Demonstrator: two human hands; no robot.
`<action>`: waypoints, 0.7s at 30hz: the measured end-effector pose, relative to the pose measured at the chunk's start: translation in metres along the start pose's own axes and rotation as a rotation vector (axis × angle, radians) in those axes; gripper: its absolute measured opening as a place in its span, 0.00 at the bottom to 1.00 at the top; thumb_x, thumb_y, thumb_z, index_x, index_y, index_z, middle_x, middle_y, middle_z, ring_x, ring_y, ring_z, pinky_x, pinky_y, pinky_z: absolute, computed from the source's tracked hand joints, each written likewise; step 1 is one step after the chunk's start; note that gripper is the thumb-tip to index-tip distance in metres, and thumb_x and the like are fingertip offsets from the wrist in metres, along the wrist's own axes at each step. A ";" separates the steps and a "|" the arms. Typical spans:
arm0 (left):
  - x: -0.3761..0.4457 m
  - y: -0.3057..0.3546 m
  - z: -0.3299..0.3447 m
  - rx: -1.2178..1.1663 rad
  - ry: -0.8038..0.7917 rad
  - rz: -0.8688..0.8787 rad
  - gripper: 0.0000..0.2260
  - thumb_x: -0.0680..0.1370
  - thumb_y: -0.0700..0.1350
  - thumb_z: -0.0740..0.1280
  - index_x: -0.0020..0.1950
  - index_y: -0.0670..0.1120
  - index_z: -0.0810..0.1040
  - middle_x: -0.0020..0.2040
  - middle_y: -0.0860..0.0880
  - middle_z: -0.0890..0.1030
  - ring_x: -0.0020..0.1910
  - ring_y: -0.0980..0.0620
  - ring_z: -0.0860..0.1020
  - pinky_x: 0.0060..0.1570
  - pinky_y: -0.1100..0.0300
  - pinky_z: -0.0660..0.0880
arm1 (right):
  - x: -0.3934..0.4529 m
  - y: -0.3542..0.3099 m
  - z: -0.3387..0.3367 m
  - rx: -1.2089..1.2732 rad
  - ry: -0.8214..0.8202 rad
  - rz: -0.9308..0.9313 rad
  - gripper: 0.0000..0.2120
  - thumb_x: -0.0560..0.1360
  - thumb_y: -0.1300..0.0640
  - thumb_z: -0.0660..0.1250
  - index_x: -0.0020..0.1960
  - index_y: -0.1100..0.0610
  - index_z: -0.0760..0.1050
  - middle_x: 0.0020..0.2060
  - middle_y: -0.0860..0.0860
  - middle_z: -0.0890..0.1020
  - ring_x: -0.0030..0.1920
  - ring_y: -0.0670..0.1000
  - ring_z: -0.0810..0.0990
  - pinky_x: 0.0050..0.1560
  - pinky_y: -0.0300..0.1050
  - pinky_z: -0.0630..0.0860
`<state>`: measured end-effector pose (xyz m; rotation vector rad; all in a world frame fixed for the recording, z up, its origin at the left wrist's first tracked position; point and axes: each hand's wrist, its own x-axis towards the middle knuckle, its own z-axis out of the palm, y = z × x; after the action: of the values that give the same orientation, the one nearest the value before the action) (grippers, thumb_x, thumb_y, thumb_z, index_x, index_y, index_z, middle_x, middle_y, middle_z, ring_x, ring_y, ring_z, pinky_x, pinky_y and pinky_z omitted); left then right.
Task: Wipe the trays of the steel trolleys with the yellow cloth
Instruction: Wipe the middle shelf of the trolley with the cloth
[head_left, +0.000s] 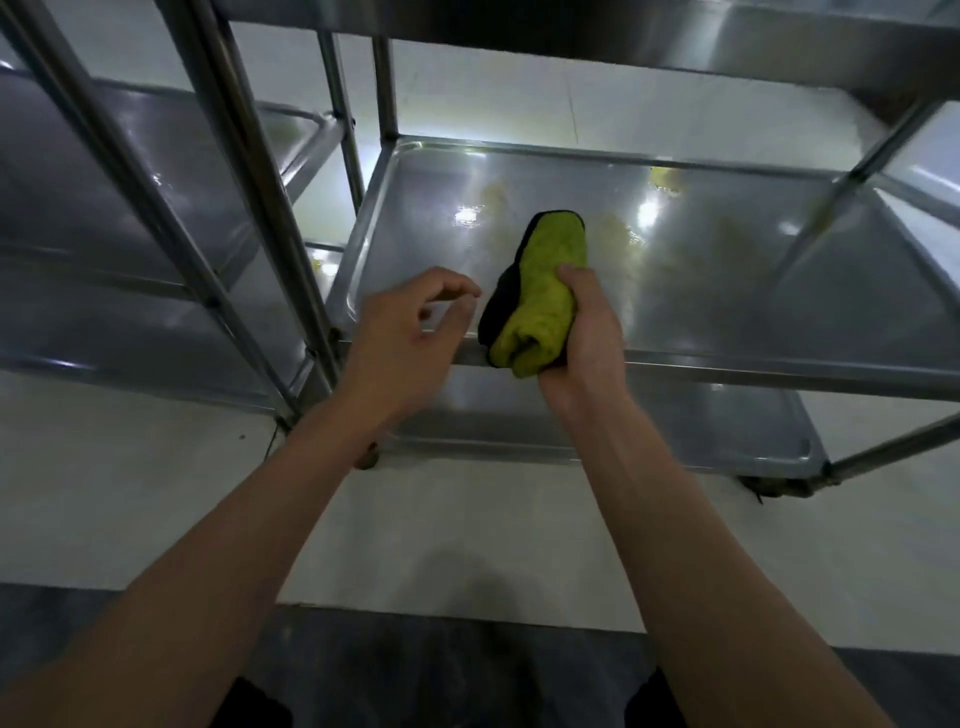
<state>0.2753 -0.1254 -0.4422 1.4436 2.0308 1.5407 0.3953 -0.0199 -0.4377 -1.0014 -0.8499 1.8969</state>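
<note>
My right hand (587, 327) grips a folded yellow cloth (545, 291) with a black underside, held just above the front edge of the middle steel tray (727, 291) of the trolley in front of me. The cloth's far end points up over the tray. My left hand (410, 332) hovers beside the cloth to its left, fingers curled and apart, holding nothing. The tray surface is shiny, with faint yellowish smears near its far side. A lower tray (701, 431) lies underneath.
A second steel trolley (130, 234) with its own trays stands close on the left, its upright posts (249, 156) slanting through the view. An upper tray (675, 36) overhangs at the top. Pale floor surrounds the trolleys; castors (779, 488) show below.
</note>
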 end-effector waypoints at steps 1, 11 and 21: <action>0.001 -0.011 -0.002 0.105 -0.001 0.026 0.07 0.82 0.45 0.66 0.56 0.50 0.82 0.52 0.62 0.82 0.54 0.64 0.78 0.59 0.64 0.75 | 0.005 0.002 -0.001 -0.033 -0.002 -0.043 0.16 0.78 0.53 0.66 0.60 0.61 0.80 0.53 0.64 0.84 0.46 0.58 0.82 0.46 0.56 0.79; -0.002 -0.057 -0.019 0.679 -0.136 0.001 0.09 0.80 0.46 0.63 0.52 0.46 0.82 0.51 0.46 0.81 0.49 0.44 0.79 0.49 0.49 0.78 | 0.044 0.022 0.019 -0.965 -0.040 -0.519 0.25 0.80 0.52 0.63 0.76 0.50 0.67 0.58 0.53 0.81 0.55 0.52 0.80 0.56 0.42 0.75; -0.008 -0.073 -0.024 0.746 -0.247 0.019 0.12 0.80 0.43 0.62 0.59 0.47 0.83 0.53 0.47 0.80 0.52 0.44 0.78 0.50 0.47 0.78 | 0.057 0.068 0.027 -1.586 -0.154 -0.721 0.20 0.81 0.44 0.55 0.70 0.45 0.72 0.70 0.49 0.73 0.71 0.54 0.69 0.71 0.63 0.61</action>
<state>0.2225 -0.1440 -0.4946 1.7631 2.5468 0.5500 0.3280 -0.0054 -0.5001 -1.0601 -2.4946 0.4094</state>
